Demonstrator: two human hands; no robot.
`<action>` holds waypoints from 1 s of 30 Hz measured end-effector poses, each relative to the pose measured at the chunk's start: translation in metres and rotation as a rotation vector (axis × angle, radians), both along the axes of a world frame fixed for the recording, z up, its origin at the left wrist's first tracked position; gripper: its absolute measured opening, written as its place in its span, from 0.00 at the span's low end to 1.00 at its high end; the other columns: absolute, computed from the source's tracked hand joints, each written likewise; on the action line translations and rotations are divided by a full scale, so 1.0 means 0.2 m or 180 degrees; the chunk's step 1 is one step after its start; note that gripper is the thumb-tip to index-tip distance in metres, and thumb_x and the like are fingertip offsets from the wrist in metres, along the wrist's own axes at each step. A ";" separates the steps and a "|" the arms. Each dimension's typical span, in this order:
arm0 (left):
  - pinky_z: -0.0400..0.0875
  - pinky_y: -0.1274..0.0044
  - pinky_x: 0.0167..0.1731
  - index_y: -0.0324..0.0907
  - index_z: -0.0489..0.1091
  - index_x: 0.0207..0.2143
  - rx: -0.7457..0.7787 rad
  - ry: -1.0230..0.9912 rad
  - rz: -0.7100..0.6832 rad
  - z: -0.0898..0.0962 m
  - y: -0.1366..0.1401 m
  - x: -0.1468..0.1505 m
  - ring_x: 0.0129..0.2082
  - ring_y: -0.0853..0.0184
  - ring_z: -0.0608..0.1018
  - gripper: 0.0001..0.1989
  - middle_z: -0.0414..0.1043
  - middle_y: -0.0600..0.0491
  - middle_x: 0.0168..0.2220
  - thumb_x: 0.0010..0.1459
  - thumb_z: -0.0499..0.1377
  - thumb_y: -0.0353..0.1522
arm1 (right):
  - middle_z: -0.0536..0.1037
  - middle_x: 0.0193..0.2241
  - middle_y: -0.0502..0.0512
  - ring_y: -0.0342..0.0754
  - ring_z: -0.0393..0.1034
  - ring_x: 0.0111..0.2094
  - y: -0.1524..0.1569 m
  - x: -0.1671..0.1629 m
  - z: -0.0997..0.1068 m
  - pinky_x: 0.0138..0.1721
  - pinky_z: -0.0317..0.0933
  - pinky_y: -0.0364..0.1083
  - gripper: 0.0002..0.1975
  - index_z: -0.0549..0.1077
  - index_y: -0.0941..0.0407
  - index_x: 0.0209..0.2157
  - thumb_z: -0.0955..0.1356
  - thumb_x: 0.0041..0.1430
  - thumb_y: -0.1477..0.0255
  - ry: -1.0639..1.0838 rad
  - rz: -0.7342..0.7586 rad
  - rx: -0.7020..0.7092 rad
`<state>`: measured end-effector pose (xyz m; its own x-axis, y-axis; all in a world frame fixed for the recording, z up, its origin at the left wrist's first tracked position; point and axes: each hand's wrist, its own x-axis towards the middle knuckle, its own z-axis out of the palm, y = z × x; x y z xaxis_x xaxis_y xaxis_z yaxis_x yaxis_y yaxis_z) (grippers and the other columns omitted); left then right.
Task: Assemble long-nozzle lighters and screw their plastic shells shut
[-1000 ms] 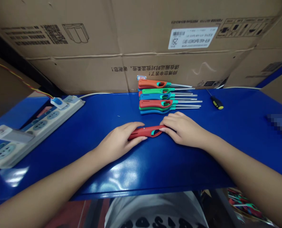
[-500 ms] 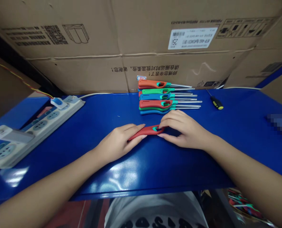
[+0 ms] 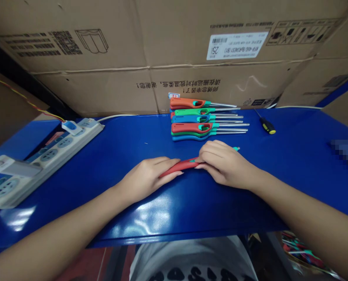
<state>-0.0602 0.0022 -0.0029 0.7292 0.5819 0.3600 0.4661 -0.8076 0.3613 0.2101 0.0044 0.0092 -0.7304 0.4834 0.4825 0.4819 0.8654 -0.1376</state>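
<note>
A red long-nosed gas lighter [image 3: 181, 166] is held between my two hands, just above the blue table or resting on it; I cannot tell which. My left hand [image 3: 146, 177] is closed round the rear of its handle, thumb and fingers on either side. At the front end, my right hand [image 3: 225, 164] pinches the lighter by its trigger opening, where a bit of green shows. A small green tip [image 3: 236, 148] sticks out beyond the right knuckles. Behind my hands lies a stack of similar lighters [image 3: 191, 128] in orange, green, blue and red, their metal tubes pointing right.
A white power strip [image 3: 54, 154] with plugs runs along the left. A black and yellow screwdriver [image 3: 268, 127] lies at the back right. Cardboard [image 3: 118, 89] stands behind the table. Below right, a container holds many lighter parts [image 3: 301, 249].
My right hand has closed in on the front of the red lighter and covers more of it. The lighter has tilted slightly, and a green tip now shows past the right hand.
</note>
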 end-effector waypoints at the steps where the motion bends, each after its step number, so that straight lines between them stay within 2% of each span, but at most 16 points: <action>1: 0.75 0.77 0.39 0.40 0.71 0.55 -0.0044 0.0012 -0.0018 0.01 0.00 0.00 0.38 0.65 0.81 0.16 0.79 0.49 0.42 0.70 0.56 0.38 | 0.75 0.33 0.56 0.48 0.66 0.35 0.00 0.00 0.00 0.38 0.60 0.48 0.08 0.73 0.59 0.37 0.64 0.70 0.72 0.0038 -0.0004 -0.0028; 5: 0.75 0.76 0.39 0.40 0.72 0.54 -0.0064 0.0060 0.0023 0.02 0.01 0.00 0.38 0.65 0.82 0.17 0.80 0.50 0.41 0.71 0.54 0.39 | 0.78 0.38 0.56 0.49 0.70 0.40 0.03 0.03 0.01 0.43 0.61 0.48 0.07 0.73 0.57 0.41 0.67 0.68 0.68 0.0113 -0.0107 -0.0191; 9: 0.75 0.75 0.39 0.40 0.73 0.52 -0.0048 0.0122 0.0122 0.04 0.02 -0.01 0.38 0.64 0.82 0.17 0.80 0.49 0.42 0.70 0.54 0.40 | 0.78 0.42 0.57 0.51 0.70 0.44 0.07 0.06 0.01 0.47 0.61 0.50 0.08 0.73 0.57 0.43 0.68 0.67 0.67 -0.0111 -0.0255 -0.0216; 13: 0.74 0.77 0.42 0.40 0.73 0.53 -0.0144 0.0031 0.0114 0.05 0.02 -0.02 0.40 0.65 0.82 0.16 0.80 0.50 0.43 0.70 0.56 0.39 | 0.78 0.37 0.56 0.50 0.70 0.40 0.08 0.08 0.00 0.44 0.61 0.49 0.06 0.73 0.57 0.41 0.66 0.68 0.69 -0.0108 -0.0208 -0.0278; 17: 0.74 0.77 0.42 0.40 0.72 0.53 -0.0160 0.0007 0.0138 0.05 0.01 -0.01 0.40 0.65 0.81 0.15 0.79 0.50 0.43 0.69 0.57 0.38 | 0.77 0.33 0.56 0.50 0.68 0.36 0.06 0.07 0.00 0.41 0.59 0.49 0.08 0.74 0.58 0.37 0.64 0.69 0.73 -0.0141 -0.0201 -0.0004; 21: 0.74 0.76 0.41 0.40 0.72 0.53 -0.0145 0.0082 0.0211 0.03 0.00 0.00 0.40 0.64 0.81 0.15 0.78 0.49 0.43 0.70 0.56 0.37 | 0.77 0.32 0.56 0.49 0.68 0.34 0.04 0.04 0.00 0.41 0.57 0.50 0.10 0.74 0.58 0.36 0.62 0.70 0.74 -0.0249 -0.0167 0.0169; 27: 0.74 0.73 0.43 0.41 0.73 0.51 -0.0344 0.0077 0.0252 0.03 0.01 0.01 0.42 0.63 0.80 0.14 0.77 0.48 0.45 0.70 0.55 0.38 | 0.80 0.40 0.56 0.51 0.72 0.43 0.06 0.06 -0.01 0.46 0.57 0.50 0.09 0.75 0.55 0.42 0.67 0.69 0.66 -0.0299 -0.0331 -0.0364; 30: 0.73 0.73 0.44 0.41 0.73 0.51 -0.0387 0.0006 0.0253 0.03 0.02 0.00 0.42 0.63 0.79 0.14 0.77 0.48 0.44 0.71 0.55 0.38 | 0.80 0.41 0.56 0.51 0.72 0.44 0.08 0.08 -0.01 0.47 0.57 0.51 0.08 0.75 0.56 0.42 0.67 0.68 0.67 -0.0364 -0.0409 -0.0425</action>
<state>-0.0594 0.0060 0.0035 0.6798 0.6771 0.2818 0.5276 -0.7184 0.4533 0.2255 0.0210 0.0071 -0.7050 0.6302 0.3254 0.6061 0.7736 -0.1850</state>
